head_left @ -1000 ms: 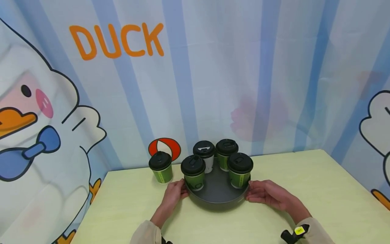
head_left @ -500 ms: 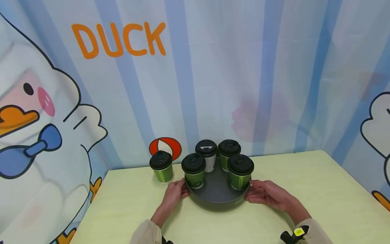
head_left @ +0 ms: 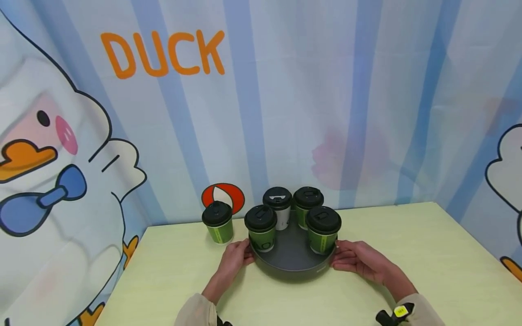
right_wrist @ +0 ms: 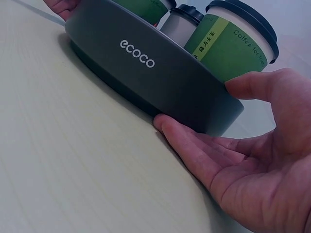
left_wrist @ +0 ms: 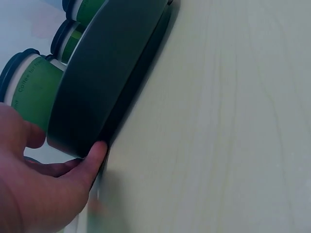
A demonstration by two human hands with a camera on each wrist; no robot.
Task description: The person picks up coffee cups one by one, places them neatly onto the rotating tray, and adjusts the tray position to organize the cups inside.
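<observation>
A round dark grey tray (head_left: 291, 262), lettered "ecoco" on its side, carries several lidded paper coffee cups. A green cup (head_left: 261, 228) stands at its front left, another green cup (head_left: 323, 231) at its front right. Behind them are a white cup (head_left: 282, 219) and a third green cup (head_left: 302, 216). My left hand (head_left: 233, 262) holds the tray's left edge, fingertips at its lower side. At the right edge my right hand (right_wrist: 262, 150) grips it, thumb by the rim and fingers below. Both wrist views show a dark gap or shadow under the tray.
One more green cup (head_left: 220, 232) with a black lid stands on the pale yellow table (head_left: 163, 271), left of the tray. Right behind the table hangs a blue striped curtain (head_left: 285, 113) printed with a cartoon duck and the word DUCK.
The tray has turned slightly clockwise with its cups: the rear cups shift right and the side lettering comes into the head view. Both hands stay at the edges. The head view drifts slightly.
</observation>
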